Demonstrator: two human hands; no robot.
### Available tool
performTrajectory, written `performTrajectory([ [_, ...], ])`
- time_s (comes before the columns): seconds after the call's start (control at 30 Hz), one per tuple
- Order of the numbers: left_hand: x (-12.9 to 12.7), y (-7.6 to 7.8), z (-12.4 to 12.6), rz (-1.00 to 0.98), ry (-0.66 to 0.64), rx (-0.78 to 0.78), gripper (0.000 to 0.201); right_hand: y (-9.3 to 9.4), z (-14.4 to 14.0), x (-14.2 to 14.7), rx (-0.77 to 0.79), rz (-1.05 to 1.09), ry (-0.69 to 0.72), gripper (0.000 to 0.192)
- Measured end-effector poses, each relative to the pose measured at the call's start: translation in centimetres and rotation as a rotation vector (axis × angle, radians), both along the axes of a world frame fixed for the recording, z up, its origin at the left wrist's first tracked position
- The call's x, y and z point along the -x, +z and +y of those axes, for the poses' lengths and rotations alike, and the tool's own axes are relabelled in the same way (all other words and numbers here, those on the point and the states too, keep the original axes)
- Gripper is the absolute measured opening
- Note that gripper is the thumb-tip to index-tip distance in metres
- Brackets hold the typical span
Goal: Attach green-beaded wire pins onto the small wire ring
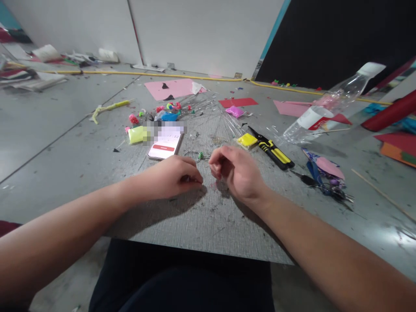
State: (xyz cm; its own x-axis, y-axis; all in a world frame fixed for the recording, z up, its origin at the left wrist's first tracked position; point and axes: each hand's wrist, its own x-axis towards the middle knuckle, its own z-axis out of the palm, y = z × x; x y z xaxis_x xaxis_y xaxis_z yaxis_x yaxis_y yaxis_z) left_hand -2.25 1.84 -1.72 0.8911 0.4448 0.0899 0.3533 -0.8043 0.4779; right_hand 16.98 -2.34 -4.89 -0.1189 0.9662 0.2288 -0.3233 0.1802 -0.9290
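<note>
I see the wire loop (195,155) just beyond my curled left hand (175,175) and right hand (235,171), lying crosswise, grip unclear.

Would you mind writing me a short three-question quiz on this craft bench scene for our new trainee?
1. True or false: the left hand and the right hand rest on the grey mat with their fingers curled.
2. Which thing lies nearest the black and yellow cutters? A) the phone B) the yellow packet C) the plastic bottle
3. Fill in: between the hands, just beyond them, lies a thin wire piece with a small ____ bead.

Key: 1 true; 2 B; 3 green.
</note>
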Motion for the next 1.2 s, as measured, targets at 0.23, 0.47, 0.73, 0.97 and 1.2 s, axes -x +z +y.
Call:
performTrajectory([
  [0.23,0.9,2.1,0.3,-0.422,0.085,0.108,0.007,0.3,-0.3,0.0,-0.140,-0.081,-0.195,0.044],
  [0.47,1.3,2.3,-0.6,-0.710,0.070,0.264,0.002,1.0,-2.5,1.1,-0.330,-0.317,-0.024,0.028],
  [0.73,0.9,2.0,-1.0,-0.750,0.030,0.375,0.003,1.8,-3.3,1.3,-0.467,-0.482,-0.014,0.023],
  [0.97,0.8,1.8,-1.1,-0.714,0.058,0.362,0.006,2.0,-3.4,1.4,-0.387,-0.421,-0.053,0.018],
  [1.2,0.8,1.8,-1.2,-0.714,0.055,0.349,0.005,1.9,-3.4,1.4,-0.364,-0.369,-0.055,0.015],
])
